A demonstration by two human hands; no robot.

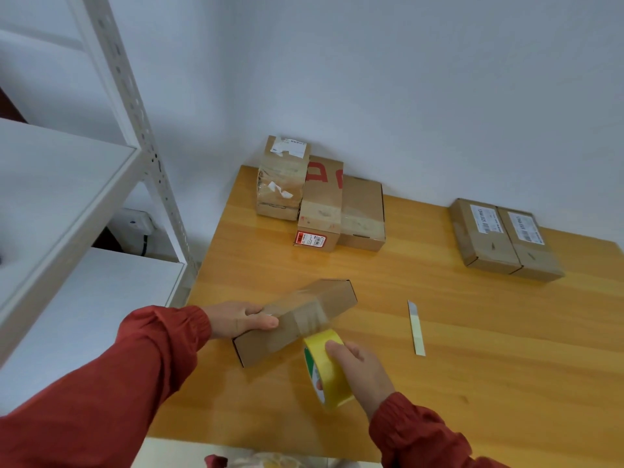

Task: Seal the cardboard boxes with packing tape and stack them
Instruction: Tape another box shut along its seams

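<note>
The left hand point(241, 319) and right hand point(363, 373) reach forward, each curled in a grip.

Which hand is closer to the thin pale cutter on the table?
Right. The right hand, gripping the yellow tape roll, is just left of the thin pale cutter; the left hand holds the brown cardboard box, farther left.

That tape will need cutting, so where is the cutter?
In the head view the cutter lies flat on the wooden table, right of the right hand gripping the yellow tape roll.
</note>
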